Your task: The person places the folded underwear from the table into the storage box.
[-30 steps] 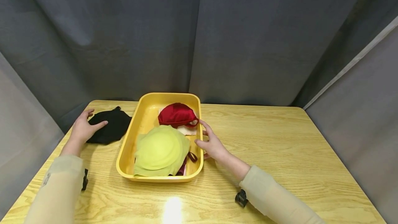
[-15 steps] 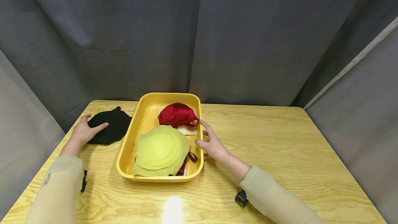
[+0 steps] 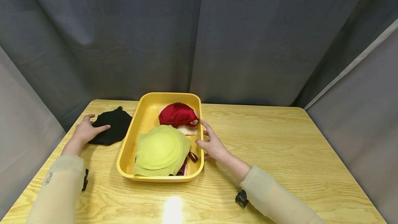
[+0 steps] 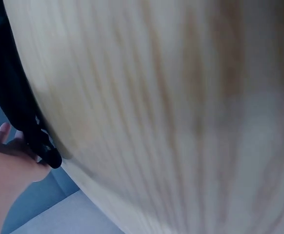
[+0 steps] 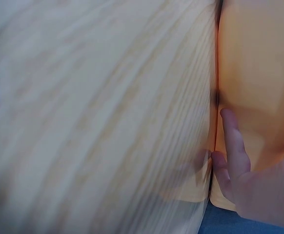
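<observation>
On the left of the table, my left hand (image 3: 85, 130) rests at the left edge of a black folded garment (image 3: 116, 125), which looks like a bra with a small loop on its far side. The thumb lies over the cloth and the fingers spread along its far left edge. In the left wrist view the cloth (image 4: 10, 83) stands against the fingers. My right hand (image 3: 214, 146) touches the right wall of a yellow bin (image 3: 130, 148) with spread fingers. Inside the bin lie a red bra (image 3: 176, 114) and a yellow-green bra (image 3: 161, 148).
Beneath the yellow-green bra, a dark red garment (image 3: 181, 169) with a strap loop shows. A pale cloth (image 3: 188, 130) lies under the red bra. Grey curtains (image 3: 248, 44) stand behind the wooden table (image 3: 280, 148) and along both sides.
My left hand's fingers have shifted a little down along the black garment's left edge. The right hand, the bin and its contents look unmoved.
</observation>
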Tool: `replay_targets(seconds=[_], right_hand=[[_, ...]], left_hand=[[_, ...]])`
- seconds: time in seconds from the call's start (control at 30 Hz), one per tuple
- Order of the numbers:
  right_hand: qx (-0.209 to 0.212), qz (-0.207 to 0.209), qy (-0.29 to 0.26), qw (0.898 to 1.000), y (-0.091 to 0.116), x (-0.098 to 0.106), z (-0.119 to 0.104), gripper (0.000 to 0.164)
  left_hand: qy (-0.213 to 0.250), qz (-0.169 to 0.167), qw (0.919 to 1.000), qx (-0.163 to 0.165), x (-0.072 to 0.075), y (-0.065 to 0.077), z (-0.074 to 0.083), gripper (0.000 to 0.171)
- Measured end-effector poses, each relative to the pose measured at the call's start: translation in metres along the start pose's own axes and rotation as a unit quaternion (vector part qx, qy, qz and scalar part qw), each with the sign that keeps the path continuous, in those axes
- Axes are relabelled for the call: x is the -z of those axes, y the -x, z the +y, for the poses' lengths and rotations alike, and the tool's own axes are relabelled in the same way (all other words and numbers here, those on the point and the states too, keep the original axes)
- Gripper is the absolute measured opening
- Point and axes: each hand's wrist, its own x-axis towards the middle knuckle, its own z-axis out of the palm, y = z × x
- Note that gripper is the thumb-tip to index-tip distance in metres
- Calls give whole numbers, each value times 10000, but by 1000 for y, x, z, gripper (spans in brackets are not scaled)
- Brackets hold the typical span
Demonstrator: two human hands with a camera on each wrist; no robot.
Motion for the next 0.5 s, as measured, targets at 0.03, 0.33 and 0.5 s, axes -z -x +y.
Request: replay_targets(seconds=[0.03, 0.33, 0.5], right_hand=[[-4, 3, 4, 10000, 0, 0, 0, 77], [34, -15, -55, 10000, 1, 0, 1, 77], [54, -32, -64, 10000, 1, 0, 0, 77]], left_hand=[[6, -32, 10000, 14, 0, 0, 1, 106], [393, -425, 9982, -124, -5, -5, 3, 106], [579, -483, 9971, -110, -6, -5, 3, 103]])
